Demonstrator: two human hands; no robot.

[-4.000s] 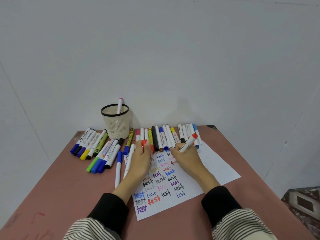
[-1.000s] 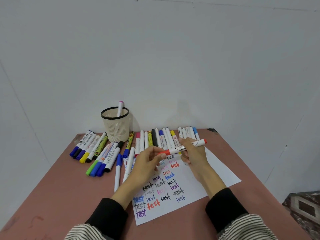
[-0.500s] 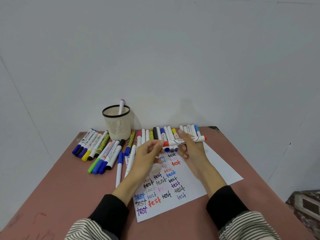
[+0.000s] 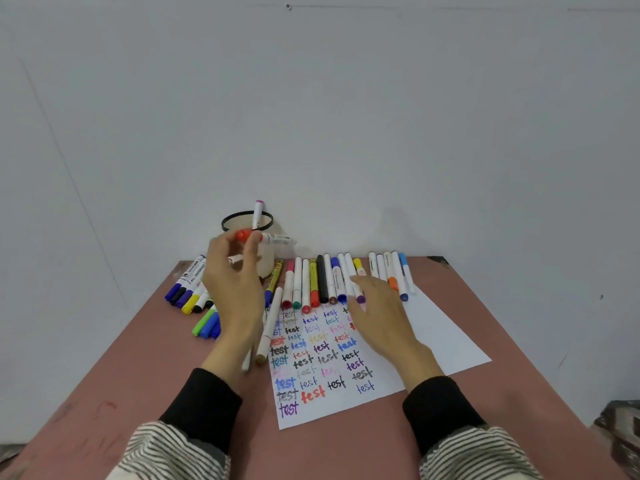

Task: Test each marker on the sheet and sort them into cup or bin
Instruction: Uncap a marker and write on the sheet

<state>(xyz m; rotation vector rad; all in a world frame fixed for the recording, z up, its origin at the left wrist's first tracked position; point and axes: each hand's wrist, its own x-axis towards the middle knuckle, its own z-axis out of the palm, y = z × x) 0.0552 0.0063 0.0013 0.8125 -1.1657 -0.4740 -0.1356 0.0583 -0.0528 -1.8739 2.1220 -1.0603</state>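
Red-capped marker [image 4: 265, 237] lies crosswise in left hand [image 4: 233, 282], pinched, touching cup [image 4: 246, 220] rim. Right hand [image 4: 377, 313] relaxed, far from cup, over marker row [image 4: 322, 278].

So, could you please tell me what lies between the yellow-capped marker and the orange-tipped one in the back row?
In the head view, two white markers lie between the yellow-capped marker and the orange-tipped marker.

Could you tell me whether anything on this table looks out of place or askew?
Mostly tidy. One white marker lies slanted across the left edge of the test sheet, apart from the neat row of markers behind it. The left hand holds a red-capped marker by the cup. Nothing looks spilled or damaged.
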